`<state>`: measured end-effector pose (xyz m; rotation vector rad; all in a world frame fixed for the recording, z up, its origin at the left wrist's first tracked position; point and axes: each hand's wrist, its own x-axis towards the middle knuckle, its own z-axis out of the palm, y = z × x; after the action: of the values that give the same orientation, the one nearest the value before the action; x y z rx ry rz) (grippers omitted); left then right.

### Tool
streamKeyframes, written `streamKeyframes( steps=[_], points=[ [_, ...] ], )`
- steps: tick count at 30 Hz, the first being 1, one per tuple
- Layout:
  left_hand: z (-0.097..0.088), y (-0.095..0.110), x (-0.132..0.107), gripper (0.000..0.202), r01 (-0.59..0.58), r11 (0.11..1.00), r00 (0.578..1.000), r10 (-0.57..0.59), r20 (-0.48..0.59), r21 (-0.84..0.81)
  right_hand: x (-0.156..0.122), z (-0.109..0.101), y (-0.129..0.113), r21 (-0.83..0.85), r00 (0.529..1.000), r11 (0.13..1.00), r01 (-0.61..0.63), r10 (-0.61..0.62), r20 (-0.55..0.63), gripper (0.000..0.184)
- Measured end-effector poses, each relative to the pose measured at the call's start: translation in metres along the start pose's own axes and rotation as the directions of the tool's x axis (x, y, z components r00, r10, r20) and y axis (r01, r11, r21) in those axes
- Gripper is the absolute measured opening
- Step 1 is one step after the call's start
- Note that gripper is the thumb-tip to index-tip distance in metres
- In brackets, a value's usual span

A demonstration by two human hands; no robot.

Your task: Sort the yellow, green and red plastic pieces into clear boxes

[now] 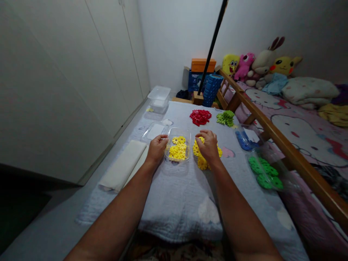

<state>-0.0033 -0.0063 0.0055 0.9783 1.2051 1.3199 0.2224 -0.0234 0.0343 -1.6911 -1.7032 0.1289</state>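
Observation:
A clear plastic container [189, 145] stands on the cloth-covered table, with several yellow flower-shaped pieces [178, 150] inside. My left hand [157, 148] grips its left rim between thumb and fingers. Just right of the container, my right hand [208, 145] is over a pile of larger yellow flower-shaped pieces [202, 164] lying on the cloth. Its thumb and forefinger curl close together. Yellow shows beside their tips, but whether they pinch a piece is hard to make out. The hand hides part of the pile.
Red pieces [200, 117] and light green pieces [225, 118] lie in heaps farther back. Containers of blue pieces [243, 141] and green pieces [265, 173] sit at right, by the wooden bed rail [261, 116]. Left are a folded cream cloth [123, 163], a clear lid [153, 131] and stacked clear boxes [159, 98].

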Motion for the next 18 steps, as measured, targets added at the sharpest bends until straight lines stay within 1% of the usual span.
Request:
streamKeyframes(
  steps=[2,4,7,9,11,15,18],
  points=[
    [0.000,-0.001,0.000,0.043,0.004,1.000,1.000,-0.004,0.000,-0.009,0.003,-0.013,0.009,-0.035,0.999,0.999,-0.006,0.007,0.038,0.018],
    [0.000,-0.002,0.001,0.044,0.004,1.000,1.000,-0.004,-0.002,-0.015,0.006,-0.026,0.018,-0.093,0.991,0.996,-0.008,0.021,0.135,0.019],
    [-0.001,-0.005,0.003,0.045,-0.002,1.000,1.000,0.002,-0.004,0.002,0.006,-0.043,0.030,-0.211,0.943,0.978,0.009,0.062,0.327,0.021],
    [-0.002,-0.008,0.004,0.045,-0.010,1.000,1.000,0.010,-0.005,0.017,0.002,-0.050,0.034,-0.281,0.906,0.959,0.028,0.095,0.412,0.024],
    [-0.002,-0.008,0.005,0.044,-0.017,1.000,1.000,0.017,-0.005,0.020,-0.004,-0.053,0.036,-0.326,0.882,0.944,0.049,0.112,0.458,0.030],
    [-0.002,-0.006,0.004,0.044,-0.013,1.000,1.000,0.013,-0.005,0.022,-0.018,-0.052,0.032,-0.387,0.854,0.919,0.068,0.147,0.500,0.045],
    [-0.001,-0.004,0.003,0.042,-0.019,0.999,1.000,0.019,-0.012,0.034,-0.022,-0.050,0.031,-0.374,0.839,0.926,0.055,0.160,0.520,0.049]
  ],
)
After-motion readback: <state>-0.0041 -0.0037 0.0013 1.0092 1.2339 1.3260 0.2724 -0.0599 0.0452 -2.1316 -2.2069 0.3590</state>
